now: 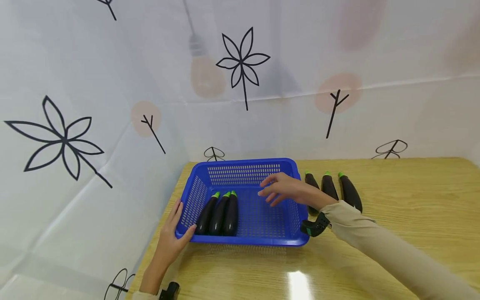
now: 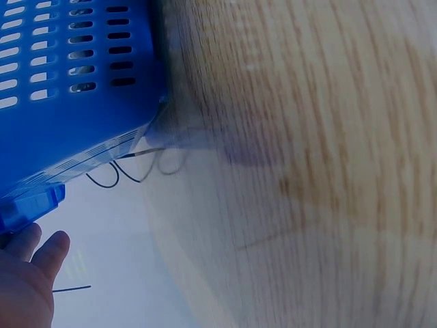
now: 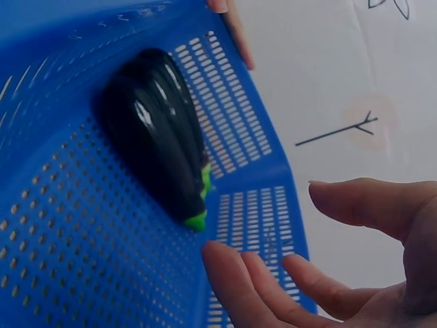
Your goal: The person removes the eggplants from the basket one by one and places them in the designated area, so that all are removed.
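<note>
A blue plastic basket (image 1: 262,240) with slotted walls stands on the table, shown from outside in the left wrist view. Three dark eggplants (image 1: 219,214) with green tips lie side by side in its left half. At the front left corner my left hand (image 1: 170,239) grips the rim, thumb over the front edge and fingers along the outer left side. My right hand (image 1: 281,189) hovers above the basket's right part, fingers spread and holding nothing. Under and beyond the right forearm, three more eggplants (image 1: 350,192) lie on the table, partly covered by the arm.
The wood-grain table (image 1: 412,208) extends to the right of the basket. A white printed cloth (image 1: 180,125) hangs behind and along the left side, close to the basket's left wall.
</note>
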{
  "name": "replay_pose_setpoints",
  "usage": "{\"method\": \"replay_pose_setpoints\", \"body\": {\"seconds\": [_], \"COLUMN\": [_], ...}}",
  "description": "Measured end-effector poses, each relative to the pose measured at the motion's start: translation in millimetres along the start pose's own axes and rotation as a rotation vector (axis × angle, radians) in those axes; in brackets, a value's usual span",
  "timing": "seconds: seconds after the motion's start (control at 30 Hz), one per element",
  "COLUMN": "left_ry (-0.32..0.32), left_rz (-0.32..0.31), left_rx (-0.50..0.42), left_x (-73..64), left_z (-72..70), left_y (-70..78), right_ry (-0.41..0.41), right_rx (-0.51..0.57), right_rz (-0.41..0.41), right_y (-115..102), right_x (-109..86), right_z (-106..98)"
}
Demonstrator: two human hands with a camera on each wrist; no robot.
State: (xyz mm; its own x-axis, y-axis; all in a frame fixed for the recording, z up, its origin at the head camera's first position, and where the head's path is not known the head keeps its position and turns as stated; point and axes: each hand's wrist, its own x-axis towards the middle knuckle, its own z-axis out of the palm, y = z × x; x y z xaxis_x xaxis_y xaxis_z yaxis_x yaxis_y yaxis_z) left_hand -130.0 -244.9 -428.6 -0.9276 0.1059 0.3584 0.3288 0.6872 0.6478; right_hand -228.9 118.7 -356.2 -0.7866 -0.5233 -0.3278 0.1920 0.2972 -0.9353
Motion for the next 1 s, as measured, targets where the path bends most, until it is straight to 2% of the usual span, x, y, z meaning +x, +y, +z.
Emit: {"method": "replay_pose_setpoints", "body": {"seconds": [0.33,0.63,1.0], "left_ry": [0.0,0.006,0.02], "left_rz": [-0.003,-0.001,0.024], "left_rx": [-0.003,0.002,0.002], "left_x": [0.4,-0.3,0.0], "left_z": [1.7,1.4,2.4], "left_y": [-1.8,-1.0,-1.2], "right_ry": [-0.039,-0.078,-0.104], "right_rx": [0.022,0.132,0.186], "right_rz": [0.021,0.07,0.096], "right_y": [-2,-1,1], "right_x": [13.4,30.2,50.3], "right_z": [14,30,48]}}
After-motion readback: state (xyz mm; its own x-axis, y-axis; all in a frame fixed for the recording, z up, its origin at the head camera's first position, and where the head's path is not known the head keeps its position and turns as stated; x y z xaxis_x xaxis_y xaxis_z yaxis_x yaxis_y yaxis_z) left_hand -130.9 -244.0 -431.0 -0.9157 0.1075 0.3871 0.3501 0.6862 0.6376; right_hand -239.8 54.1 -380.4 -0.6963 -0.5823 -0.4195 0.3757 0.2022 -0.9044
